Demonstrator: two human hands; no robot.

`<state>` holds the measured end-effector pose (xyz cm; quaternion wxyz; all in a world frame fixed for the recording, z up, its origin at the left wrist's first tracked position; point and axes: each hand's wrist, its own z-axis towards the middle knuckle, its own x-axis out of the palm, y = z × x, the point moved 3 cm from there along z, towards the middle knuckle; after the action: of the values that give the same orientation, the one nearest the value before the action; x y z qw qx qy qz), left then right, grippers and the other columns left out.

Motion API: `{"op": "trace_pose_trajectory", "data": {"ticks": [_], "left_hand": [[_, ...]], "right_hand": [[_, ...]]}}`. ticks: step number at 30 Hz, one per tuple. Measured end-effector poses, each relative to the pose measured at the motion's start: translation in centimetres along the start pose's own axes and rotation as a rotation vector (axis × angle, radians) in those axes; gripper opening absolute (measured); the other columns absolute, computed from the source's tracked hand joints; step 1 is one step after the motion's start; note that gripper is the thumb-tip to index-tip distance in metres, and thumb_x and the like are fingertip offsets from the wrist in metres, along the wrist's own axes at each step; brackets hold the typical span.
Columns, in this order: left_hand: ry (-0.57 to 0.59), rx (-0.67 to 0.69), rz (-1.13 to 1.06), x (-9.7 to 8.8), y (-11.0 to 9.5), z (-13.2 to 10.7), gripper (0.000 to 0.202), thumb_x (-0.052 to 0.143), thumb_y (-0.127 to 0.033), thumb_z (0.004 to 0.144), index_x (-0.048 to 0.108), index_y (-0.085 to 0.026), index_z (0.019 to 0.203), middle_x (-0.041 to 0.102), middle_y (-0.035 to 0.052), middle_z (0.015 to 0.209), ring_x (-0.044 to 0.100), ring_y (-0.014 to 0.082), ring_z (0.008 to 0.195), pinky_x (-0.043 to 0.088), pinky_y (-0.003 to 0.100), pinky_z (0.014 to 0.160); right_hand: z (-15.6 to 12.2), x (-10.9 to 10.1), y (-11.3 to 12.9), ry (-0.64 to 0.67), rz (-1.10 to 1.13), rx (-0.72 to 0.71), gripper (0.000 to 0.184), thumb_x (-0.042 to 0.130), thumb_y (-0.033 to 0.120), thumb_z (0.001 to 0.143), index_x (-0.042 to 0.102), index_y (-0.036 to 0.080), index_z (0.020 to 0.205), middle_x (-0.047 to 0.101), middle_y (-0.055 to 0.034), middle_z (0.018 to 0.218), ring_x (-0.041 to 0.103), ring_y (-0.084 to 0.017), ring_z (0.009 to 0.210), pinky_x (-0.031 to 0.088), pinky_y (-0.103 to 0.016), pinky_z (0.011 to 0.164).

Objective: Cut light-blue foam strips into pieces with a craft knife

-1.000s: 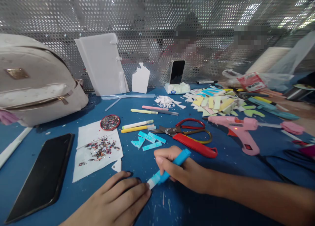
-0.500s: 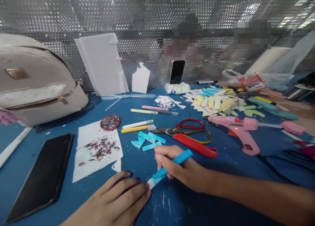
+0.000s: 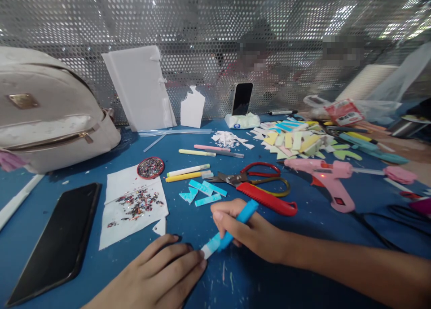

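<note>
My right hand (image 3: 240,226) is closed around a blue marker (image 3: 249,211) in a writing grip, its lower end at a small white strip (image 3: 210,247) partly coloured blue. My left hand (image 3: 161,268) lies with its fingers together and its fingertips on the strip's white end, holding it against the blue table; the thumb is hidden. Just beyond my right hand lie several blue-coloured pieces (image 3: 204,192), a red-handled cutter (image 3: 266,200) and scissors (image 3: 235,178). Yellow and white-bodied markers (image 3: 188,173) are beside them.
On the left are a phone (image 3: 57,241), a backpack (image 3: 50,116) and white paper (image 3: 134,210) with glitter. To the right, a pink glue gun (image 3: 332,181) trails a black cable. A pile of coloured strips (image 3: 292,140) lies behind, before a perforated metal panel (image 3: 202,30).
The marker's lower end has shifted slightly right along the strip, and its body has tilted a little steeper. More of the blue part of the strip shows. My left hand has stayed put.
</note>
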<state>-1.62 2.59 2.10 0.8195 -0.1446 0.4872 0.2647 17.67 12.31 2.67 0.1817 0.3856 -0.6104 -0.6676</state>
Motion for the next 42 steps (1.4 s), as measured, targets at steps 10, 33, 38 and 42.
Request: {"op": "trace_pose_trajectory", "data": {"ticks": [10, 33, 38, 42], "left_hand": [[0.127, 0.034, 0.011, -0.6, 0.3, 0.1, 0.035, 0.037, -0.026, 0.109, 0.062, -0.02, 0.132, 0.066, -0.0041, 0.128, 0.058, 0.01, 0.12, 0.016, 0.028, 0.124], [0.082, 0.029, 0.017, 0.0, 0.1, 0.4, 0.036, 0.034, -0.025, 0.109, 0.064, -0.021, 0.129, 0.067, -0.0036, 0.125, 0.058, 0.0088, 0.117, 0.018, 0.026, 0.123], [-0.055, 0.007, 0.03, 1.0, 0.0, -0.5, 0.041, 0.028, -0.025, 0.11, 0.066, -0.021, 0.126, 0.067, -0.0012, 0.124, 0.058, 0.011, 0.118, 0.018, 0.031, 0.124], [-0.058, 0.013, 0.03, 1.4, -0.1, -0.8, 0.041, 0.029, -0.026, 0.11, 0.067, -0.021, 0.125, 0.067, -0.0019, 0.122, 0.058, 0.0107, 0.117, 0.017, 0.031, 0.124]], "right_hand": [[-0.1, 0.0, -0.1, -0.033, 0.033, 0.054, 0.04, 0.04, 0.044, 0.096, 0.045, 0.019, 0.065, 0.041, 0.0041, 0.058, 0.04, -0.011, 0.05, 0.032, -0.025, 0.049], [0.0, 0.0, -0.6, -0.11, 0.044, 0.096, 0.041, 0.038, 0.043, 0.097, 0.046, 0.02, 0.064, 0.041, 0.0042, 0.055, 0.041, -0.012, 0.052, 0.034, -0.027, 0.053], [0.0, -0.1, -0.7, -0.124, 0.038, 0.111, 0.041, 0.038, 0.044, 0.097, 0.046, 0.02, 0.064, 0.042, 0.004, 0.056, 0.041, -0.012, 0.052, 0.034, -0.027, 0.052], [0.1, -0.1, -0.6, -0.107, 0.032, 0.108, 0.042, 0.038, 0.045, 0.096, 0.045, 0.02, 0.064, 0.041, 0.0042, 0.056, 0.04, -0.012, 0.052, 0.034, -0.027, 0.052]]}}
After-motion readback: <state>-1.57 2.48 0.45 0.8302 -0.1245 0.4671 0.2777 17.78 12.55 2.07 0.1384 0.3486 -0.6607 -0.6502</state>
